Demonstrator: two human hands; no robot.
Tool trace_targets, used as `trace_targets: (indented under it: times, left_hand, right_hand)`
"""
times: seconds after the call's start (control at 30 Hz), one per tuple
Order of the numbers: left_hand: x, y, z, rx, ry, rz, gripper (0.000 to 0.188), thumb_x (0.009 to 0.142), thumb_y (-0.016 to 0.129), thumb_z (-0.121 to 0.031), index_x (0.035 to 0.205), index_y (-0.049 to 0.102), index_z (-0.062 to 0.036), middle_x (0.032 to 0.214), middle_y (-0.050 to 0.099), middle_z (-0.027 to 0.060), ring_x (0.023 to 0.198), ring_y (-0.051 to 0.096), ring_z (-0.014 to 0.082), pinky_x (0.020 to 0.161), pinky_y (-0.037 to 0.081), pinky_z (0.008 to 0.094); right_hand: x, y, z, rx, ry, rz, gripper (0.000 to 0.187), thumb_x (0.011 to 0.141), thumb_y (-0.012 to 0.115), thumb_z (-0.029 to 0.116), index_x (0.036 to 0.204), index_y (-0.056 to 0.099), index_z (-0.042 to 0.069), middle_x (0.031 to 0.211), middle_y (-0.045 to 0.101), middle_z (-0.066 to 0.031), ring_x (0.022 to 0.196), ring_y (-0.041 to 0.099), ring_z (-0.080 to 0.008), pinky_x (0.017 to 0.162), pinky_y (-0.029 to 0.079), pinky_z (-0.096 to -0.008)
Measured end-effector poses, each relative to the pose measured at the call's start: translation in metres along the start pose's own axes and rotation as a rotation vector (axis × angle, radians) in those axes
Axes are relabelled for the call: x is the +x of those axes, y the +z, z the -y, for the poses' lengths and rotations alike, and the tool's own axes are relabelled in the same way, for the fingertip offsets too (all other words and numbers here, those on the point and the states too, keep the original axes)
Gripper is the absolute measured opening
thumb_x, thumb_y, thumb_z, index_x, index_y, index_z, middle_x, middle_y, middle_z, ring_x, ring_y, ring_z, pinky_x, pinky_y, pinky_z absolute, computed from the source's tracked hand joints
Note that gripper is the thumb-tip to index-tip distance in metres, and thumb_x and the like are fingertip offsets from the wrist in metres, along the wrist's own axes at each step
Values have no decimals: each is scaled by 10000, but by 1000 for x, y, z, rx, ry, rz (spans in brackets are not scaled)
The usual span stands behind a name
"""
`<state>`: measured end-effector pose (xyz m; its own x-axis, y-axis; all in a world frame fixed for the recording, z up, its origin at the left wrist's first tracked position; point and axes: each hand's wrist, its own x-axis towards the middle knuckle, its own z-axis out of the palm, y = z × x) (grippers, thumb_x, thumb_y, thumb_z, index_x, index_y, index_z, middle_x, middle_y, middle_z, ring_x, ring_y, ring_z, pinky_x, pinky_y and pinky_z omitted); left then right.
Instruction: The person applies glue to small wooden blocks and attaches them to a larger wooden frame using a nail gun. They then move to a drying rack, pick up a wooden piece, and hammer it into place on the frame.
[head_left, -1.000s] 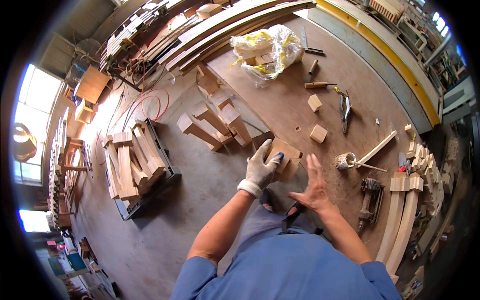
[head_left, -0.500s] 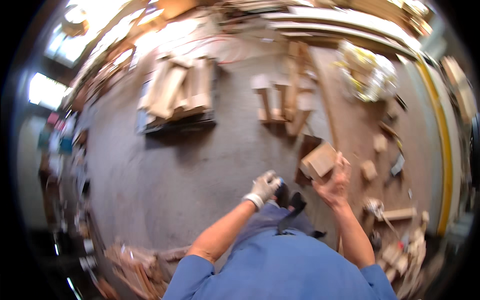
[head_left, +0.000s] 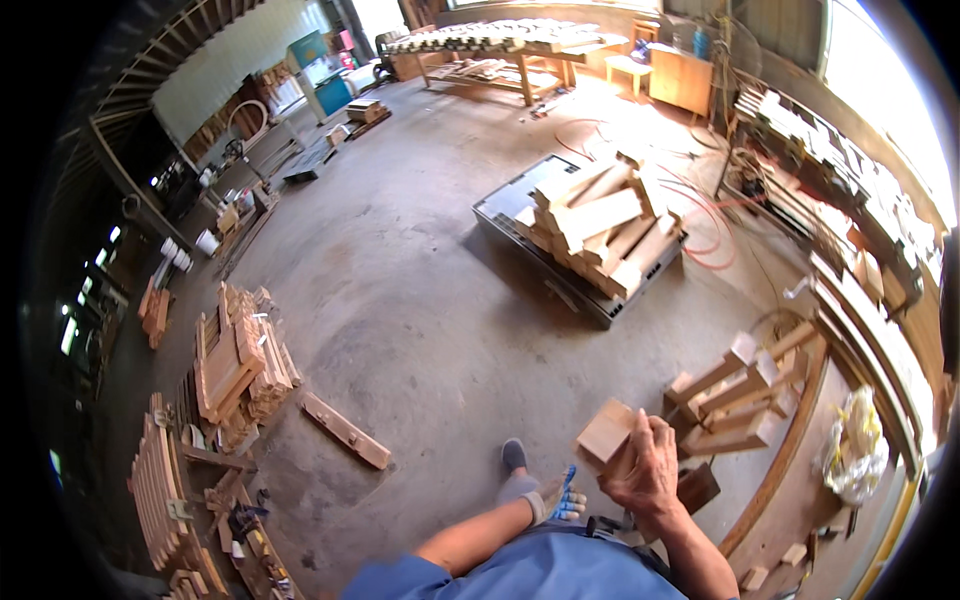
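My right hand (head_left: 648, 465) is bare and wraps round a pale wooden block (head_left: 605, 432). The block's squared face tilts upward, and its full length is hard to judge from here. On my left hand (head_left: 562, 500) is a white work glove with blue on the palm side and fingers. That hand hangs low by my waist, its fingers apart and nothing in them. To the right of the block stands a wooden frame of thick joined pieces (head_left: 740, 395).
A black pallet (head_left: 510, 200) ahead carries stacked wooden beams (head_left: 600, 220). Leftward lie a pile of wooden parts (head_left: 240, 360) and a single board (head_left: 345, 430) on the floor. A worktable (head_left: 770, 520) at right holds a clear plastic bag (head_left: 855, 450). A red hose (head_left: 715, 235) curls behind the pallet.
My view has swung left and up, so the pallet and wooden frame now appear farther right. The block stays in my right hand. My left glove has turned to show its blue side.
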<state>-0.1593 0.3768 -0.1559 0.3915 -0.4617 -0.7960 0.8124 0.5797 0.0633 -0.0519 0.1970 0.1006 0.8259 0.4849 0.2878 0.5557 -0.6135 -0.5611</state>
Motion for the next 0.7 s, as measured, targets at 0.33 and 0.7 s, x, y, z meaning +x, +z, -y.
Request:
trace_targets:
  times: [0.33, 0.7]
  left_hand:
    - [-2, -141, -148, -1121, 274, 644, 1060, 841, 500, -890, 1517, 471, -73, 1451, 598, 136, 1316, 591, 356, 1110, 493, 539]
    - [-122, -156, -365, -989, 945, 145, 499, 953, 676, -315, 1368, 539, -74, 1323, 638, 122, 1255, 602, 325, 1054, 521, 476]
  right_hand:
    - [158, 72, 126, 244, -112, 157, 1095, 579, 938, 241, 1502, 416, -34, 1351, 511, -250, 1200, 547, -430, 997, 510, -503]
    - [295, 144, 69, 216, -161, 246, 1164, 581, 969, 281, 1524, 360, -27, 1401, 538, -264, 1298, 531, -448, 1076, 488, -535]
